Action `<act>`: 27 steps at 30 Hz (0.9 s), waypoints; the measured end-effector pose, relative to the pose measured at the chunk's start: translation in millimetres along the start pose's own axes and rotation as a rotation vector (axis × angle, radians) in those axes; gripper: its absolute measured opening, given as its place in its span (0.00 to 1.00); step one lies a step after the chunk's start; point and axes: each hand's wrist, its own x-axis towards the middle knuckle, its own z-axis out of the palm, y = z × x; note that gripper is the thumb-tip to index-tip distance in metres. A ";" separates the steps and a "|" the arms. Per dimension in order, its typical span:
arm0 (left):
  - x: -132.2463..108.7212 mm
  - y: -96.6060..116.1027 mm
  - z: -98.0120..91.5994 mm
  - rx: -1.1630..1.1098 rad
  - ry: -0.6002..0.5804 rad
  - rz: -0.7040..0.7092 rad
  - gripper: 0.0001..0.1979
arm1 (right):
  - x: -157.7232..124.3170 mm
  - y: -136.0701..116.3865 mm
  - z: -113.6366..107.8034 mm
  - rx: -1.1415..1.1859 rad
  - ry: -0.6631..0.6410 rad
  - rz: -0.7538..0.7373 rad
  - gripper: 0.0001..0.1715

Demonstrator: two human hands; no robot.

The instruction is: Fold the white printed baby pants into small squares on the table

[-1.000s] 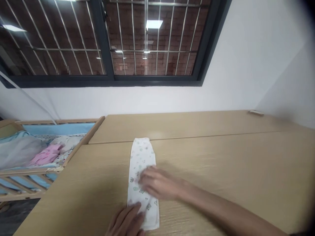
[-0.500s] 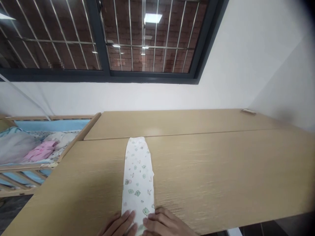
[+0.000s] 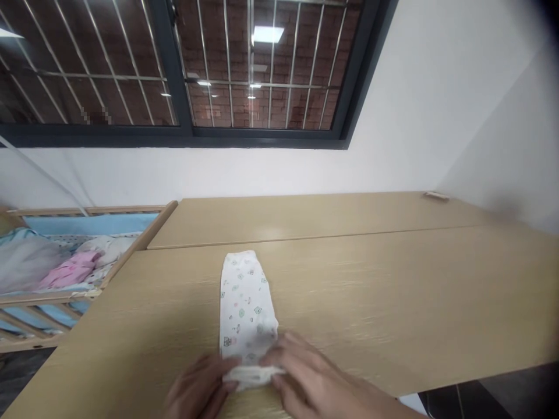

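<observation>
A long, narrow white baby garment (image 3: pixel 244 302) with small green and pink prints lies flat on the wooden tabletop, its narrow end pointing away from me. Its near end is turned up into a thick white fold that shows between my hands. My left hand (image 3: pixel 201 384) pinches the left side of that fold. On the right side, my right hand (image 3: pixel 305 372) grips the same fold between thumb and fingers, slightly blurred. The fingers partly cover the cloth's lower edge.
To the left stands a wooden crib (image 3: pixel 65 299) with blue lining, holding bedding and a pink cloth (image 3: pixel 72 269). A seam runs across the wooden tabletop (image 3: pixel 393 291). Behind are a white wall and a barred window (image 3: pixel 262 134). A small flat object (image 3: pixel 435 196) lies at the far right.
Both hands have lifted the garment's near end and folded it away from me. Its far end has slid slightly towards me, and the view has shifted a little.
</observation>
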 end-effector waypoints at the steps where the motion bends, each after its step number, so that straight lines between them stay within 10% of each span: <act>1: 11.0 -1.7 -6.3 -0.014 0.006 -0.091 0.12 | 10.3 1.7 -7.2 0.029 0.014 0.021 0.18; 9: 125.9 -61.5 -28.0 -0.104 -0.029 -0.495 0.18 | 109.0 90.2 -23.4 0.118 0.303 0.190 0.13; 18: 172.2 -140.0 21.0 0.210 -0.159 -0.715 0.18 | 174.5 186.2 9.9 0.095 0.332 0.353 0.12; 22: 170.8 -140.8 28.3 0.288 -0.149 -0.692 0.17 | 176.4 195.6 15.3 0.036 0.277 0.378 0.10; 27: 143.3 -90.8 29.3 0.377 -0.130 -0.512 0.20 | 165.9 168.5 3.7 -0.113 0.252 0.250 0.15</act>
